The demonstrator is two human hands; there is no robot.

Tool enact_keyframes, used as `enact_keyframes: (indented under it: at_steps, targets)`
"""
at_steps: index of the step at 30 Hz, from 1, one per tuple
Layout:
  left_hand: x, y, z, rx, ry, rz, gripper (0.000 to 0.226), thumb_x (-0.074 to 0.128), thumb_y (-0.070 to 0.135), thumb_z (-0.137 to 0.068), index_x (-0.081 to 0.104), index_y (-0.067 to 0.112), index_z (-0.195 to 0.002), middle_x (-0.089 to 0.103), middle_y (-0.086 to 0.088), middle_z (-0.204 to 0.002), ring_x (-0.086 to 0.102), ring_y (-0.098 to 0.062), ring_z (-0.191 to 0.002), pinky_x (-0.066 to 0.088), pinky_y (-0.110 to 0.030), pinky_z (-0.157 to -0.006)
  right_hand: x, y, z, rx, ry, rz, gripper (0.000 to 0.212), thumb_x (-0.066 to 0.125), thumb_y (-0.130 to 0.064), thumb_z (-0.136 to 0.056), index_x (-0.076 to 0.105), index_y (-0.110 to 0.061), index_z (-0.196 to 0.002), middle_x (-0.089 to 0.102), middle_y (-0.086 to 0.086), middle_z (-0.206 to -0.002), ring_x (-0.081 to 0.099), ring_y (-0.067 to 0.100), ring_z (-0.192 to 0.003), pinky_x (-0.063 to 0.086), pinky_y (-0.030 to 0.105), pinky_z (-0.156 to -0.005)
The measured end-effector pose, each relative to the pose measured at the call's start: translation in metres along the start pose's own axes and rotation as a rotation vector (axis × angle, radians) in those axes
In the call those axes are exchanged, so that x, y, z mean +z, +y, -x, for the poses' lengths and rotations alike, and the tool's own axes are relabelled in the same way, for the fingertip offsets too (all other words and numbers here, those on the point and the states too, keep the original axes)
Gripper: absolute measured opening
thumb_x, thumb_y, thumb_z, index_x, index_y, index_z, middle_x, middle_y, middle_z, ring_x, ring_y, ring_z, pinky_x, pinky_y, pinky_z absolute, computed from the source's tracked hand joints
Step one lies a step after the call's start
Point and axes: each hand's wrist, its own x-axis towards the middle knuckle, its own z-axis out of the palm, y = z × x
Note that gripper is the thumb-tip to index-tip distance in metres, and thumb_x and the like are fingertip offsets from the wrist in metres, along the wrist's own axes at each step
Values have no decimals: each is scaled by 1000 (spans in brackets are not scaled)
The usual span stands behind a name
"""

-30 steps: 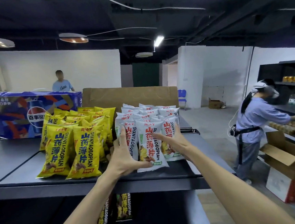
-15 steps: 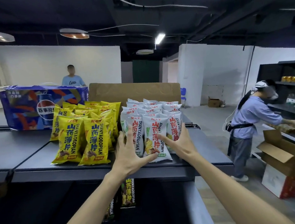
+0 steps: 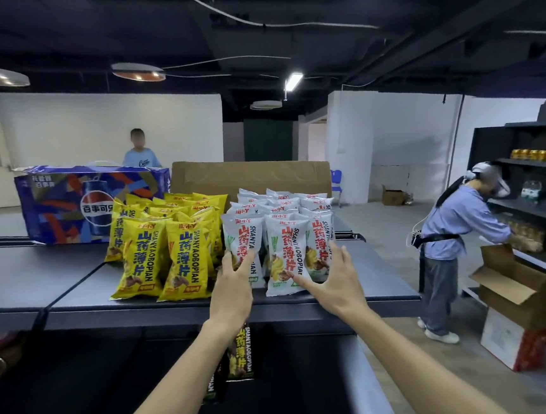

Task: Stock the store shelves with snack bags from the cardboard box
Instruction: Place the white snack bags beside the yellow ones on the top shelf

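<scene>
Several white snack bags (image 3: pixel 284 255) stand upright in rows on the dark top shelf (image 3: pixel 74 290), next to several yellow snack bags (image 3: pixel 156 250) on their left. My left hand (image 3: pixel 232 286) rests with straight fingers against the front-left white bag. My right hand (image 3: pixel 334 280) has its fingers spread and touches the front-right white bags, its thumb across the middle one. A brown cardboard box (image 3: pixel 249 176) stands right behind the bags. One more dark snack bag (image 3: pixel 240 355) shows on the shelf below, between my forearms.
A blue Pepsi carton (image 3: pixel 67 205) sits on the shelf top to the left. A person in blue (image 3: pixel 452 234) works at dark shelving (image 3: pixel 535 207) on the right, beside an open cardboard box (image 3: pixel 516 288) on the floor. Another person (image 3: pixel 139 152) stands far back.
Both hands stay at the front white bags. The left hand has shifted from the middle bag to the left one, and the white bags stand a little straighter.
</scene>
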Motion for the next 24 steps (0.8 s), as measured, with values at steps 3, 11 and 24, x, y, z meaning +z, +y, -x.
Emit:
enact_keyframes:
  at_steps: [3, 11, 24]
  targets:
    - [-5, 0, 5, 14, 23, -40, 71, 54, 3, -93, 27, 35, -151, 15, -18, -158, 33, -37, -138, 44, -40, -105, 2, -6, 2, 10, 47, 81, 107, 63, -81, -66, 18, -30, -148, 23, 4, -158, 34, 28, -141, 40, 54, -106]
    - [-59, -26, 23, 122, 89, -55, 58, 65, 22, -86, 44, 26, -139, 37, -13, -143, 40, -33, -131, 46, -42, -100, 8, -27, 7, -257, 159, 263, 93, 75, -60, -73, 26, -28, -145, 25, 5, -157, 28, 27, -143, 36, 54, -109]
    - [-143, -193, -33, -168, 128, 291, 73, 73, 31, -80, 37, 15, -141, 40, -14, -133, 42, -31, -124, 37, -42, -102, 56, -88, 24, -213, 327, 463, 67, 82, -47, -70, 53, -14, -121, 46, 13, -130, 46, 35, -120, 45, 53, -94]
